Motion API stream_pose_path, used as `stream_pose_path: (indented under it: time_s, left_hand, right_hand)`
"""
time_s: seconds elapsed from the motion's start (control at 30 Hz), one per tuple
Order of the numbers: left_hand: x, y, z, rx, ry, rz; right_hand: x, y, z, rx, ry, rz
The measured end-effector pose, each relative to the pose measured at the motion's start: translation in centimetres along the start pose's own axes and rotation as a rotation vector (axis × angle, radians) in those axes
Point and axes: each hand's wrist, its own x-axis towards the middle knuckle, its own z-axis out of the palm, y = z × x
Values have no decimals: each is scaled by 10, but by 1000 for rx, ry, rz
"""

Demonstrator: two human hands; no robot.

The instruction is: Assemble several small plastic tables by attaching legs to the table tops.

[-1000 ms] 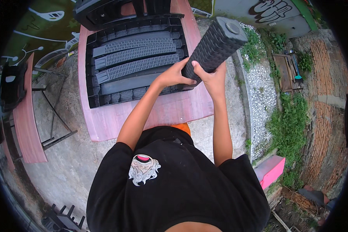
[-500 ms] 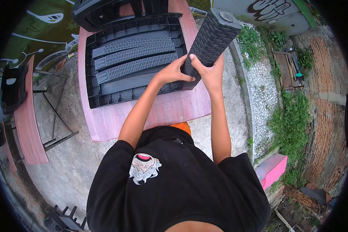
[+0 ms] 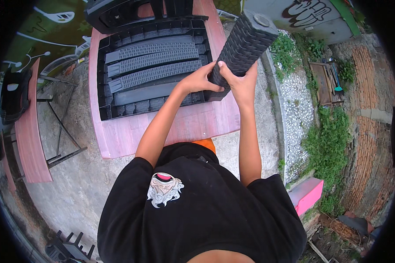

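Note:
A thick black leg (image 3: 246,44) with a woven plastic pattern stands tilted up and to the right, a round disc on its top end. Both hands are wrapped round its lower part. My left hand (image 3: 198,80) grips its left side, thumb and fingers near the bottom. Against its near face presses the thumb of my right hand (image 3: 242,84), whose fingers go round the right side and are partly hidden. The leg's foot is at the near right corner of a shallow black rectangular frame (image 3: 156,109); whether it is seated there is hidden. Several woven-pattern slats (image 3: 156,66) lie inside.
The frame lies on a pink wood-look table (image 3: 131,136). Behind it stands a large black plastic piece (image 3: 118,16). To the left is another pink table (image 3: 33,131) on metal legs, and a pink-fronted box (image 3: 309,195) sits at right by a pebbled strip and plants.
The leg's top has shifted slightly to the right, with both hands still round it. The whole view has moved a little.

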Motion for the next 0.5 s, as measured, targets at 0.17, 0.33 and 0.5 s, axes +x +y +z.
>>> stream_pose_path:
  time_s: [0.17,0.33,0.5]
  left_hand:
    - [-1,3,-2,49,-28,12]
    - [-2,-6,-8,55,-68,-42]
    - [-3,-5,-6,45,-66,-68]
  right_hand:
    - [-1,11,0,43,37,-45]
    - [-2,16,1,45,-6,11]
    - [-7,17,1,36,26,-27]
